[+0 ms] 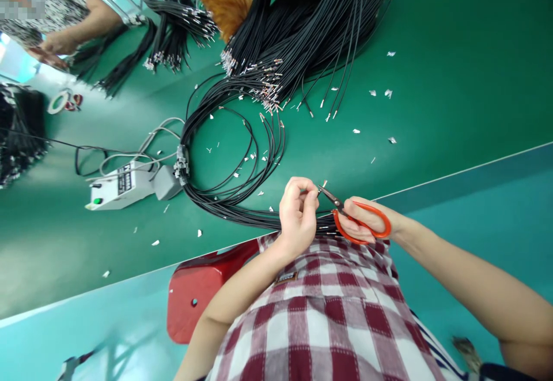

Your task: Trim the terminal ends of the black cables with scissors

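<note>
Near the table's front edge, my left hand (299,215) is closed in a pinch around the end of a thin black cable (320,191). My right hand (360,219) grips a pair of scissors (375,218) with orange-red handles. The scissors' dark blade tips meet the cable end just beyond my left fingers. Whether the blades touch the wire cannot be made out. Below both hands runs a bundle of black cables (233,211), curving in a loop from a grey connector cluster (181,165) on the left. Part of the bundle is hidden behind my left hand.
A white box with a green button (118,186) stands left of the loop. Large piles of black cables (311,23) lie at the back, beside a brown fluffy thing (224,0). White scraps (356,131) dot the green table. A co-worker's hand (58,44) is far left; a red stool (194,297) stands below.
</note>
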`<state>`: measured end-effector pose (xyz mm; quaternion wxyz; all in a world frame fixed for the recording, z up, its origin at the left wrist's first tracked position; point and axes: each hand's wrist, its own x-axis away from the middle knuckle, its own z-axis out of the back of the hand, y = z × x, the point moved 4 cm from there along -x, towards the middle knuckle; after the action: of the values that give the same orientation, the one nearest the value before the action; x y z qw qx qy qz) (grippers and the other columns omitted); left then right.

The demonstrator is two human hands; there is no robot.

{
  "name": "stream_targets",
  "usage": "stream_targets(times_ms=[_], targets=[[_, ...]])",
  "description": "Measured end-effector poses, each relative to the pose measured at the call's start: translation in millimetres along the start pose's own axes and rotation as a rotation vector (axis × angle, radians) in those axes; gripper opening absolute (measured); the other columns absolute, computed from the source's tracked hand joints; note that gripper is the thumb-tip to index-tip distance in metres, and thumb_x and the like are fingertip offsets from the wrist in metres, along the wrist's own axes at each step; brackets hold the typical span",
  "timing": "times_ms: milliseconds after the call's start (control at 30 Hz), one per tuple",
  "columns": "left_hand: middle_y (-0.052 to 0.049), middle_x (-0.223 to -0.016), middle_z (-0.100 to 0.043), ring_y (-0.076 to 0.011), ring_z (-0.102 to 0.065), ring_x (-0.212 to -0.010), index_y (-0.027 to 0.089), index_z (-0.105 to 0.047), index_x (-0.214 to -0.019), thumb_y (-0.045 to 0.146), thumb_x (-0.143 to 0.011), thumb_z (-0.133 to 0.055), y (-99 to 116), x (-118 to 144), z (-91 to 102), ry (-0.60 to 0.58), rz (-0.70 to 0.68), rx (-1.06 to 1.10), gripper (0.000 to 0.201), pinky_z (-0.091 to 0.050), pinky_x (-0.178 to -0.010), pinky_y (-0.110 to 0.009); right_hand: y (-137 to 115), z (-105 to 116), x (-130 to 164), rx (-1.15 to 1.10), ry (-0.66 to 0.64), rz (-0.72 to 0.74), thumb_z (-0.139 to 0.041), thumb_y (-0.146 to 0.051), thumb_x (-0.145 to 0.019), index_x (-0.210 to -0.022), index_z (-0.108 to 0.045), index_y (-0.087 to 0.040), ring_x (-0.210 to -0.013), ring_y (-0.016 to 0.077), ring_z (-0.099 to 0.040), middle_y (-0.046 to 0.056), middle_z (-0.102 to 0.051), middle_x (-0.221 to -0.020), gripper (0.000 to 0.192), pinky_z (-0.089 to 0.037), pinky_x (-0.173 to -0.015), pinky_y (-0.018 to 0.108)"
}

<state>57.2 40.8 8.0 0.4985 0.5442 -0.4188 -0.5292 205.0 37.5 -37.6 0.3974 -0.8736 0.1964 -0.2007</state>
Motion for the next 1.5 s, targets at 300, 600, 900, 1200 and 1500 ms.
stream_targets(times_ms=[300,600,900,1200,1500], targets=[[0.004,-0.072,-0.051,-0.0037,-0.037,-0.045,0.019,-0.044,-0.077,0.05,-0.089,-0.066,-7.8,-20.6,1.3,0.024,0.425,0.462,0.039,-0.026,-0.04,-0.018,-17.3,6.3,12.2,-0.109,-0.084,0.26,-0.046,-0.074,-0.088,-0.056,-0.047,-0.018,-0.025,0.0058,-0.036,-0.008,-0.038,-0.037,0.065,-0.026,-0.031,0.019],[0.004,-0.072,-0.059,-0.0049,-0.053,-0.05,0.013,-0.056,-0.085,0.02,-0.058,-0.09,-14.2,-25.3,10.5,-0.066,0.6,0.478,0.044,-0.036,-0.046,-0.019,-37.1,12.3,6.1,0.098,0.322,0.365,-0.057,-0.064,-0.09,-0.062,-0.055,-0.019,-0.04,0.0084,-0.043,-0.006,-0.046,-0.048,0.053,-0.035,-0.042,0.023],[-0.002,-0.06,-0.068,-0.0126,-0.064,-0.05,0.012,-0.063,-0.079,0.029,-0.068,-0.087,5.8,-9.9,25.5,-0.122,0.607,0.474,0.031,-0.05,-0.049,-0.022,-70.7,-10.0,-39.3,0.292,0.653,0.432,-0.088,-0.042,-0.065,-0.076,-0.056,-0.021,-0.078,0.017,-0.067,0.001,-0.07,-0.08,0.04,-0.053,-0.082,0.035],[-0.004,-0.069,-0.072,-0.0108,-0.062,-0.042,0.011,-0.065,-0.096,0.033,-0.083,-0.074,4.0,-1.5,37.6,-0.159,0.557,0.466,0.027,-0.04,-0.038,-0.019,-78.7,-18.9,-52.2,0.558,0.696,0.406,-0.08,-0.053,-0.073,-0.078,-0.056,-0.021,-0.066,0.0149,-0.061,-0.001,-0.064,-0.074,0.04,-0.05,-0.067,0.03],[-0.001,-0.066,-0.069,-0.0094,-0.058,-0.042,0.013,-0.063,-0.11,0.034,-0.085,-0.073,6.8,-3.5,43.9,-0.079,0.528,0.544,0.035,-0.036,-0.039,-0.019,-80.0,-28.1,-21.8,1.885,0.74,0.408,-0.057,-0.06,-0.091,-0.077,-0.066,-0.018,-0.061,0.0159,-0.056,0.005,-0.069,-0.071,0.046,-0.031,-0.063,0.032]])
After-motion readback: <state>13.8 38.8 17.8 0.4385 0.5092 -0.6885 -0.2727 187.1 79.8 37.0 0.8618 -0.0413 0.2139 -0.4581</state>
